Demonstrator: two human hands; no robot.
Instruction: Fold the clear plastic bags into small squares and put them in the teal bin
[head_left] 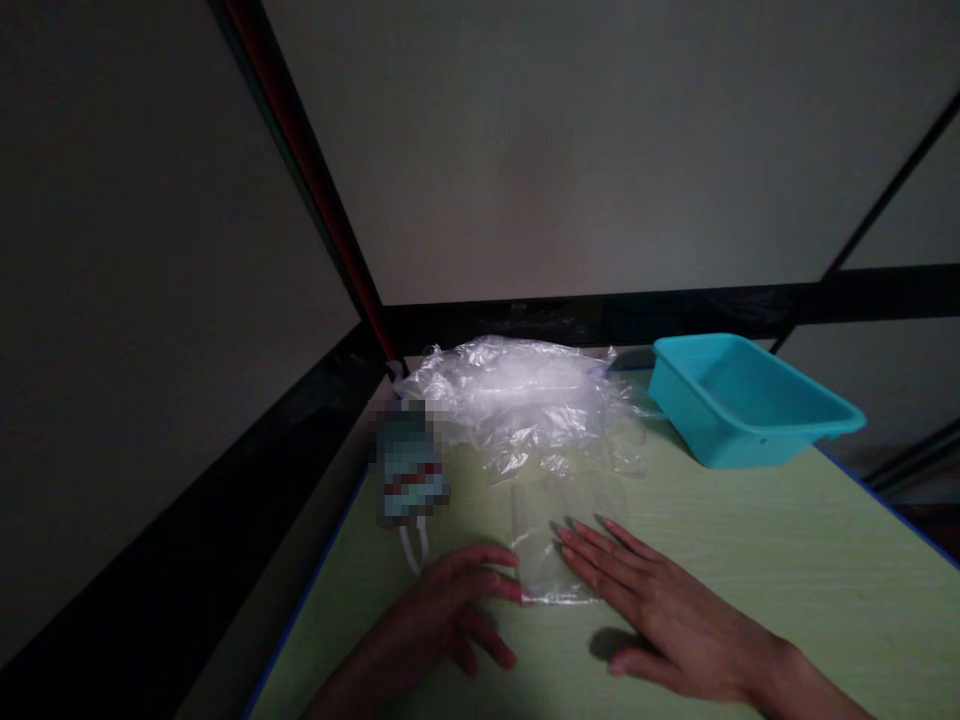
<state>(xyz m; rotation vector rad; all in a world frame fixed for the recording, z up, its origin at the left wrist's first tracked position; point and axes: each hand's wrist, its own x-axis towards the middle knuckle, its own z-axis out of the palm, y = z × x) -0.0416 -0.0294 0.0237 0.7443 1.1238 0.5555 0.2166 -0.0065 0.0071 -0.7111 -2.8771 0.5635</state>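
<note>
A clear plastic bag (pixel 547 560) lies flat on the pale green table in front of me. My right hand (pixel 652 605) rests on the bag's right part, fingers stretched out and pointing up to the left. At the bag's left edge is my left hand (pixel 457 605), its fingers apart and two fingertips at the plastic. Just beyond, a crumpled heap of clear plastic bags (pixel 525 395) spreads across the back of the table, close to the flat bag's far end.
A turquoise plastic basin (pixel 750 440) stands at the table's back right. On the left lies a blurred-out teal item (pixel 412 460) with a white loop (pixel 415 545). The table (pixel 787 560) has a blue edge; pale wall panels (pixel 585 150) rise behind it.
</note>
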